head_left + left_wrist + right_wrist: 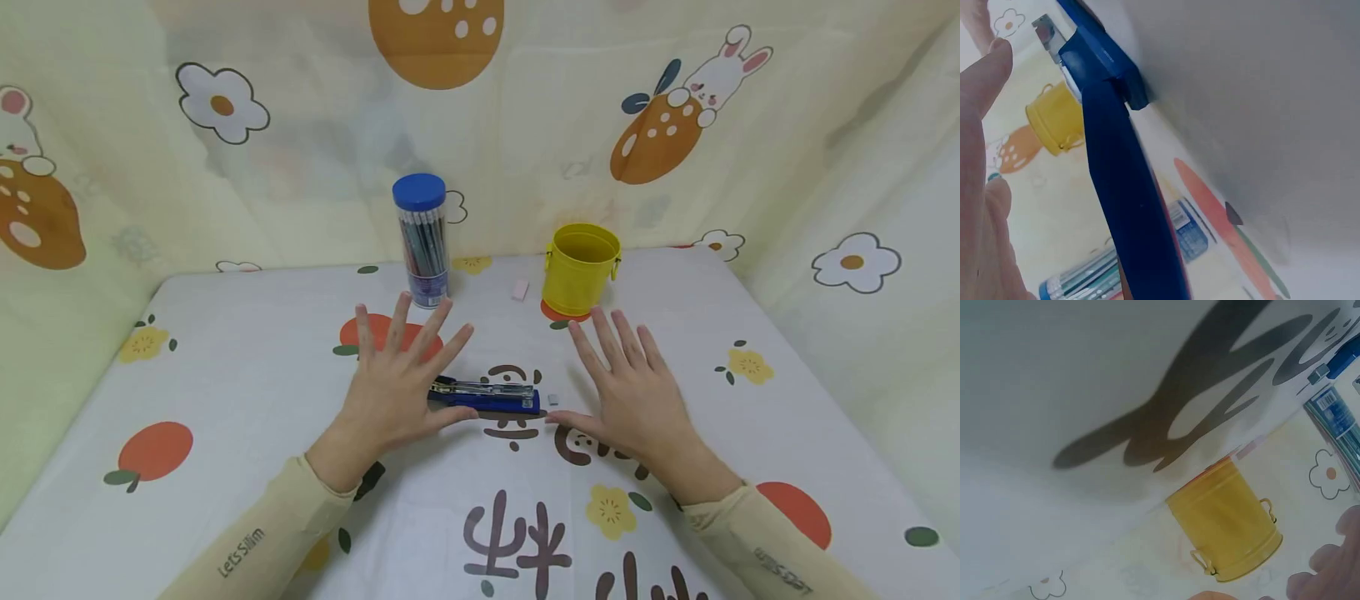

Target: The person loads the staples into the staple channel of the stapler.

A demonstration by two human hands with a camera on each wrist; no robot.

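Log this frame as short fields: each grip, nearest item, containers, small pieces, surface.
Left grip: fingers spread, holding nothing
Right grip: fingers spread, holding nothing
Nearest item: blue stapler, left end hidden in head view
Containers: blue-lidded pencil jar, yellow bucket
Small pieces: pink block between the containers; grey block by the stapler's right end
Surface: printed tablecloth

Left hand (386, 383) and right hand (637, 396) are holding fingers (399, 323) straight and splayed, thumbs (453, 417) pointing toward each other, sleeved forearms (277, 512) slanting behind.
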